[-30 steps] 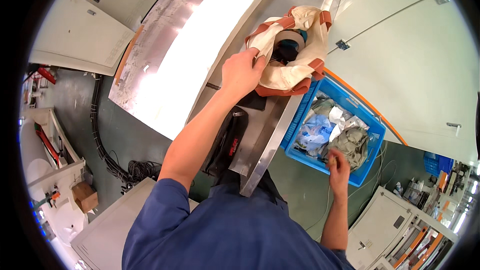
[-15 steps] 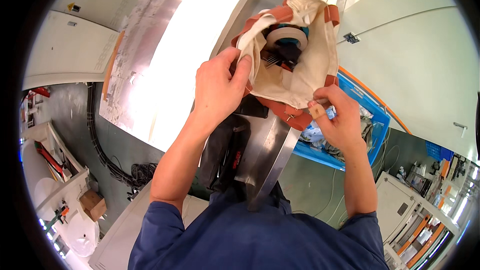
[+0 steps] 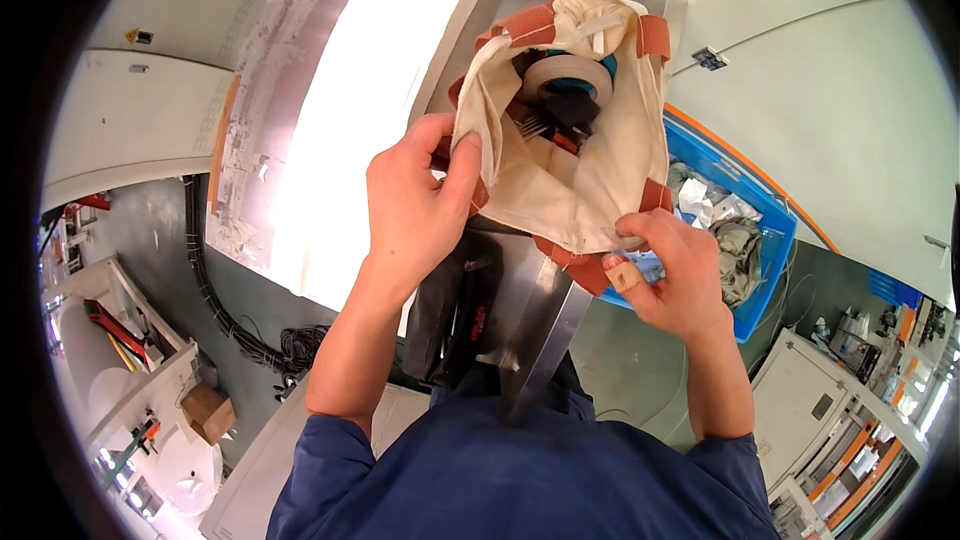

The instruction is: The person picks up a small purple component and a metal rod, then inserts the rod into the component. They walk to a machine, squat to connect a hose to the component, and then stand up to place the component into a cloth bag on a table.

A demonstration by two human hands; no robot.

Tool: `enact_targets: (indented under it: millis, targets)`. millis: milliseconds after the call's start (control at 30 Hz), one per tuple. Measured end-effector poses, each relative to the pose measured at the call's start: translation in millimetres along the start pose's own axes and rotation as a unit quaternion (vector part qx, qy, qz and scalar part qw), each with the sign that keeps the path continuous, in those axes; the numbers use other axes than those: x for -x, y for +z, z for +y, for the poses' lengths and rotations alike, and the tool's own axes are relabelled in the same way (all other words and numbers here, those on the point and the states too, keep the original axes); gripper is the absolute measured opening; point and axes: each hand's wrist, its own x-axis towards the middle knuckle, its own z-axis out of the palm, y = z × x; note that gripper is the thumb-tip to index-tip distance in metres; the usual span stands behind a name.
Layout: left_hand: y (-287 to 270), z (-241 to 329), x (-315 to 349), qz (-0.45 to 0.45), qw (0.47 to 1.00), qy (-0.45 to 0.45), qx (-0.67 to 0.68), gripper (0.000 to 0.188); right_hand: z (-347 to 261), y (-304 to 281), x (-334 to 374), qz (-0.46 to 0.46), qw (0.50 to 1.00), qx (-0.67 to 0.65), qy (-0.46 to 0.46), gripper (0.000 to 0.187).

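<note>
The left grip [image 3: 415, 200] and the right grip [image 3: 680, 275] each pinch the rim of the canvas bag [image 3: 625, 170], probably for making its mouth wide. The bag is between and ahead of them, above the metal tabletop [image 3: 528, 270]; a tape roll [image 3: 558, 69] shows inside.

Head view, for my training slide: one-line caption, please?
Left hand and right hand hold a rust-trimmed cream canvas bag open by its rim, a beige ring-shaped roll inside.
</note>
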Motion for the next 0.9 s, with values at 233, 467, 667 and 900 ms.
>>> enact_targets:
  millis: [233, 467, 667, 900]
  targets:
    - [-18, 19, -24, 0.044, 0.999, 0.011, -0.020, 0.021, -16, 13, -10, 0.020, 0.997, -0.055, -0.051, 0.042]
    - [-12, 37, -39, 0.044, 0.998, 0.038, -0.033, 0.022, -15, 9, -10, -0.013, 0.996, -0.083, -0.031, 0.048]
    - [-9, 38, -45, -0.001, 0.998, 0.037, -0.050, 0.021, -14, 6, -5, -0.011, 0.995, -0.102, -0.013, 0.049]
    - [16, 68, -23, -0.035, 0.853, 0.374, -0.361, 0.015, -10, 7, -3, -0.012, 0.995, -0.102, 0.003, 0.048]
